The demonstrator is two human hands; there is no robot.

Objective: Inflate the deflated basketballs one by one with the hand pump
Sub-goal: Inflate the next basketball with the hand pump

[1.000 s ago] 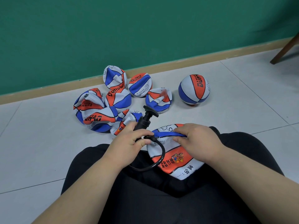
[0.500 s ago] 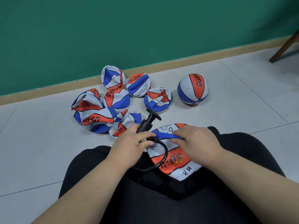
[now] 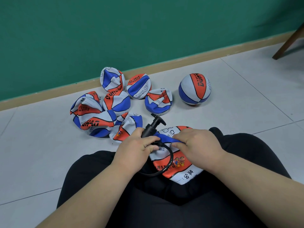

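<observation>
A deflated red, white and blue basketball (image 3: 176, 163) lies flat on my lap. My left hand (image 3: 137, 148) grips the barrel of the black hand pump (image 3: 152, 125), whose T-handle points up and away; its black hose (image 3: 167, 163) loops over the ball. My right hand (image 3: 199, 145) pinches a blue fold of the same ball next to the hose end. Where the hose meets the ball is hidden between my fingers. Several deflated basketballs (image 3: 98, 116) lie heaped on the floor ahead. One inflated basketball (image 3: 195, 89) sits to their right.
I sit on a grey tiled floor (image 3: 246, 99) in black trousers (image 3: 164, 203). A green wall (image 3: 131, 30) with a tan skirting board runs behind the balls. A dark wooden furniture leg (image 3: 287, 45) stands at the far right.
My hands have drawn slightly closer together over the ball's blue fold. The pump, hose and floor balls keep their places; only the camera shifted a little.
</observation>
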